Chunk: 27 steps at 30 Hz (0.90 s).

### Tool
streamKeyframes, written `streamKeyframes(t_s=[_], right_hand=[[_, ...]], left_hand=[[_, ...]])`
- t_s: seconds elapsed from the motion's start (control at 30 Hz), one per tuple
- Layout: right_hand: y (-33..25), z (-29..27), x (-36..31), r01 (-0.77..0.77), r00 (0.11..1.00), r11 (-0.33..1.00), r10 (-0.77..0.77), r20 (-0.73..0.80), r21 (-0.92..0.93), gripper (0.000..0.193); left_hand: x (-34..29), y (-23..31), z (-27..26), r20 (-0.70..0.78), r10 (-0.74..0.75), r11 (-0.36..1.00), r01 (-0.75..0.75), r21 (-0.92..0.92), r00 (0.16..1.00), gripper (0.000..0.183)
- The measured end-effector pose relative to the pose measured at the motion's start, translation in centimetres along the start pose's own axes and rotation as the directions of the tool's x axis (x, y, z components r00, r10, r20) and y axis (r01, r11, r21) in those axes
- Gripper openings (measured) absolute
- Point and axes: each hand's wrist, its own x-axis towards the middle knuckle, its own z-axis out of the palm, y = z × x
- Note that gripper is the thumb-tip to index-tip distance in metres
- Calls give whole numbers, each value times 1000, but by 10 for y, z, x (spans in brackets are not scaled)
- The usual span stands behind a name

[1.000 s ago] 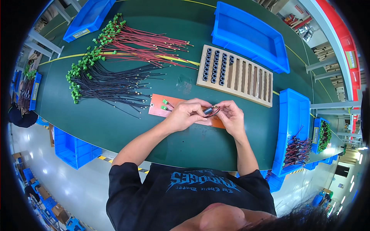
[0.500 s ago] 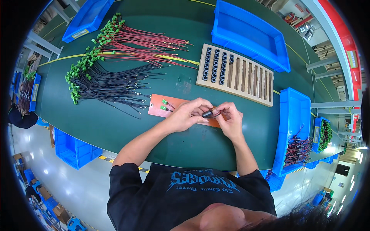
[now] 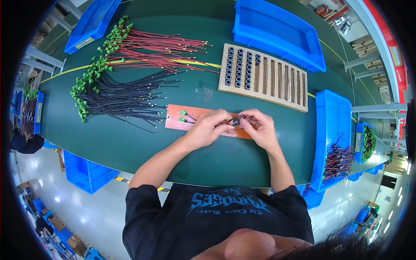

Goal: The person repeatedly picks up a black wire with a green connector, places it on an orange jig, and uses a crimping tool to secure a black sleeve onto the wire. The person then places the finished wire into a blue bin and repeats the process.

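Both my hands meet over an orange board (image 3: 175,123) on the green table. A small black cylindrical part (image 3: 236,121) with thin wires sits between their fingertips. My left hand (image 3: 210,127) pinches it from the left, its fingers partly covering that end. My right hand (image 3: 262,131) is closed on it from the right, thumb and fingers bent around the part and its wires. Two green connectors (image 3: 182,119) with short red and black leads rest on the board's left end; their leads run toward my left hand and out of sight beneath it.
Red wires (image 3: 164,41) and black wires (image 3: 125,97) with green connectors are spread at left. A wooden rack (image 3: 277,97) holds rows of black cylinders behind my hands. Blue bins stand at the far left (image 3: 93,26), back (image 3: 277,32) and right (image 3: 331,108), the right one with wired parts.
The black cylinder has shifted slightly up and right, and my right fingers now cover more of it. My right hand has moved closer over the part. The view has shifted slightly.
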Motion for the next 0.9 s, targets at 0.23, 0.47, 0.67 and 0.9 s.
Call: streamKeyframes(t_s=[0.23, 0.47, 0.67, 0.9], right_hand=[[-10, -16, 5, 244, 963, 956, -220, 154, -162, 15], [-7, -28, 14, 375, 908, 919, -339, 248, -118, 10], [7, -25, 11, 377, 910, 924, -357, 213, -64, 11], [8, -13, 4, 322, 942, 943, -310, 130, -81, 9]], left_hand=[[-1, -11, -1, 43, -71, 990, 76, -117, 997, 8], [15, -3, -19, 206, -107, 955, 159, -252, 973, 10], [14, 7, -18, 257, -153, 942, 220, -255, 954, 8], [10, 6, -17, 211, -132, 931, 194, -308, 969, 16]])
